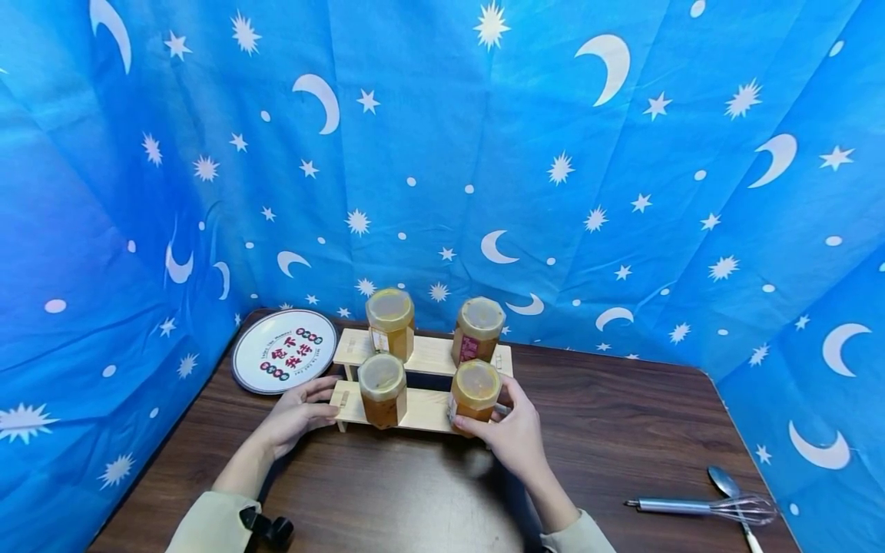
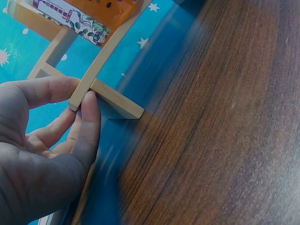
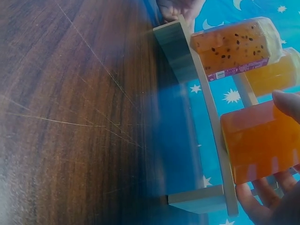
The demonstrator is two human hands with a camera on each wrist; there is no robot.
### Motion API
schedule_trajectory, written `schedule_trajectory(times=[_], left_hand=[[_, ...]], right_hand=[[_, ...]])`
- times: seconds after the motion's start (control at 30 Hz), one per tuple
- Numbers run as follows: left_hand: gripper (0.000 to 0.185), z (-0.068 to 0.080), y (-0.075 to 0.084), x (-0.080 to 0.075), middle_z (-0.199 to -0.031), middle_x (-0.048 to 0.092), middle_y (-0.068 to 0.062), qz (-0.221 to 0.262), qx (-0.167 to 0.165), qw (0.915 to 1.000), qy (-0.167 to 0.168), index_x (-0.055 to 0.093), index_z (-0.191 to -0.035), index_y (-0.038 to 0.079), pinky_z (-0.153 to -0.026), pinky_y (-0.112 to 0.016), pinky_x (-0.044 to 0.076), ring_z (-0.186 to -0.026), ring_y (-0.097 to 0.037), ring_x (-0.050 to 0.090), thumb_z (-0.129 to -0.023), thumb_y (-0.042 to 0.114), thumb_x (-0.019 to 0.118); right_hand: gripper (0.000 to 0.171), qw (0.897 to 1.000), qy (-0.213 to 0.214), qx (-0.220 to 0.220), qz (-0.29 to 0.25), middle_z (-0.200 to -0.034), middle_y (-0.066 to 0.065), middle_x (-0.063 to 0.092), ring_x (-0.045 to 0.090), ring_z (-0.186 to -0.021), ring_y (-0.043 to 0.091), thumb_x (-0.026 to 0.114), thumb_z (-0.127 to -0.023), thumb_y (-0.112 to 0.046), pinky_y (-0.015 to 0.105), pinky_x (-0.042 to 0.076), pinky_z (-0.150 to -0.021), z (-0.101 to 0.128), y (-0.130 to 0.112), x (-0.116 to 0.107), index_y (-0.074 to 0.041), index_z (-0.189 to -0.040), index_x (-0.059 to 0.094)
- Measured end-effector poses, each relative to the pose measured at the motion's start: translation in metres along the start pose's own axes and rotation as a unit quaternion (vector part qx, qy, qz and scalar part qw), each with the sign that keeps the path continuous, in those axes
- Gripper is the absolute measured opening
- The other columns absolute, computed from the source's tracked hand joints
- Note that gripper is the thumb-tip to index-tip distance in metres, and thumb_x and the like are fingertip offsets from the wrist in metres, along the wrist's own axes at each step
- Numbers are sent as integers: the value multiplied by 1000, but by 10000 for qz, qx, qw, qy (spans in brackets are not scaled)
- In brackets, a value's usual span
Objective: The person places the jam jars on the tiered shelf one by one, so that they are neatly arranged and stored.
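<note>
A two-step wooden rack [image 1: 429, 411] stands on the table with jars on both steps. My left hand [image 1: 297, 418] pinches the left end of its lower board, thumb and forefinger on either face in the left wrist view [image 2: 51, 136]. My right hand [image 1: 515, 430] grips an orange jar [image 3: 262, 145] at the right of the lower step; the jar's base touches the board. Beside it on that step is a jar with dark seeds [image 3: 234, 47]. Two more jars, a yellow one [image 1: 390, 326] and one with a red label [image 1: 477, 334], stand on the upper step.
A white plate with red lettering [image 1: 283, 349] lies left of the rack. At the table's right edge a whisk [image 1: 691, 507] crosses a spoon [image 1: 724, 482]. A blue cloth with moons and stars [image 1: 442, 153] hangs behind and along the sides.
</note>
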State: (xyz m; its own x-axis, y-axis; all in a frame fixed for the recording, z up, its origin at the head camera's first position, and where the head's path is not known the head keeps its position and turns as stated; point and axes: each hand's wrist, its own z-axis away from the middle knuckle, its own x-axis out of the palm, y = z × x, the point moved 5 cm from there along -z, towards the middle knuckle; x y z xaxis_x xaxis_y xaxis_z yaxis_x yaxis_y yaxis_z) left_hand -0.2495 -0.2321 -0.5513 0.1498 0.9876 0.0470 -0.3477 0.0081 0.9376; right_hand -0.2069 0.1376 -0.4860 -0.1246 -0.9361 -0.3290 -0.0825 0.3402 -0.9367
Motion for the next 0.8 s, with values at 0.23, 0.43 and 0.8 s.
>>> schedule_trajectory(times=[0.23, 0.43, 0.8], left_hand=[[73, 1, 0, 1, -148, 47, -26, 13, 73, 10000, -41, 36, -157, -2, -89, -33, 58, -109, -20, 66, -93, 2, 70], [72, -1, 0, 2, -147, 48, -27, -46, 138, 9999, -5, 38, -157, -2, -89, -34, 59, -109, -20, 66, -92, 2, 71], [68, 4, -3, -3, -150, 49, -24, -210, 260, 9994, 97, 42, -155, 1, -96, -35, 57, -122, -24, 62, -96, 9, 73]], right_hand=[[85, 10000, 42, -2, 2, -125, 0, 66, 63, -115, 22, 101, -66, -24, 51, 56, -96, 2, 2, 1, -22, -140, 58], [85, 9999, 109, 31, 4, -129, 1, 65, 63, -118, 23, 100, -67, -24, 53, 55, -98, 2, 4, 2, -20, -140, 58], [86, 9999, -160, -64, 8, -130, 1, 65, 63, -119, 23, 99, -69, -26, 48, 57, -96, 2, 5, -8, -26, -144, 56]])
